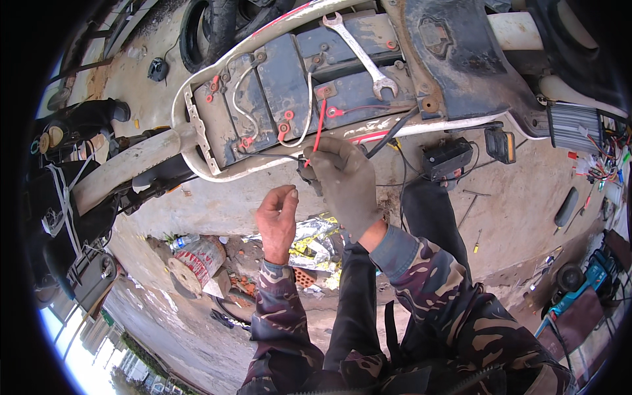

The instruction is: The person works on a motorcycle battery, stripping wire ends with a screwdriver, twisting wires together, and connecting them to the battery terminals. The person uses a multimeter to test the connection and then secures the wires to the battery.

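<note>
My right hand (343, 185), in a grey glove, pinches a red wire (318, 135) that rises to a terminal on a black battery. My left hand (276, 220) is bare and held just below and left of it. Its fingers are curled together and nothing shows between them. Several dusty black batteries (284, 79) lie side by side in the white frame (176, 108) of a vehicle, with pale wires (309, 99) and red terminals between them. A double open-ended wrench (359, 54) rests across the batteries on the right.
A black box (446, 160) with wires and an orange reflector (501, 145) sit below the frame. A T-handled tool (471, 204) and a yellow screwdriver (476, 245) lie on the ground. Tyres (214, 33) lie beyond; a spool (194, 266) and a blue power tool (578, 286) are nearer.
</note>
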The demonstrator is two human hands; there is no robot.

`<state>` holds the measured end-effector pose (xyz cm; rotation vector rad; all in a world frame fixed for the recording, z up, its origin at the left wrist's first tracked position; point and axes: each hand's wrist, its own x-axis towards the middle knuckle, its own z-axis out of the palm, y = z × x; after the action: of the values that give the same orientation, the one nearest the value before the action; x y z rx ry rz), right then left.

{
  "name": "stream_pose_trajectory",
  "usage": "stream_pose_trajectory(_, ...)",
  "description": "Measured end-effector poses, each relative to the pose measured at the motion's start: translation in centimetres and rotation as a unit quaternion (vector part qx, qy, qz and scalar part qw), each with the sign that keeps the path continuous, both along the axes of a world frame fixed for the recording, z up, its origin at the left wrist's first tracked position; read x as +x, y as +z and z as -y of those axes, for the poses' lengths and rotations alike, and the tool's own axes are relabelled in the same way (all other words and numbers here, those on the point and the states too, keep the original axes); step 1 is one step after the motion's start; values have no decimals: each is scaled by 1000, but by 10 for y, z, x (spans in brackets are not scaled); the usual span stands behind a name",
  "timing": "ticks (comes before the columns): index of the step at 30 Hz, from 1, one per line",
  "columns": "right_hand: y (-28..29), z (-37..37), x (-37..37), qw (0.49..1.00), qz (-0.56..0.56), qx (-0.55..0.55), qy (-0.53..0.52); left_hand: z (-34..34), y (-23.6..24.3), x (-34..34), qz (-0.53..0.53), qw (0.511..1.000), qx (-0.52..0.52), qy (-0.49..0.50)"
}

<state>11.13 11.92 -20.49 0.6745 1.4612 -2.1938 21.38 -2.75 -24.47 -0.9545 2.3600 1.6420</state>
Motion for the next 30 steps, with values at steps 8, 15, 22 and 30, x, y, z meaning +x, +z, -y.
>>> stream_pose_trajectory(8,-11,-4,8,974,-152,158,63,16,-38,22,38,999,1,19)
stream_pose_trajectory(15,-10,-15,11,975,-155,137,80,35,-134,67,174,982,-9,79)
stream_pose_trajectory(22,-18,-18,38,981,-133,74,123,13,-281,110,239,966,-98,-15)
stream_pose_trajectory(30,-28,-44,53,959,-133,136,212,-12,-340,95,277,949,-147,-41)
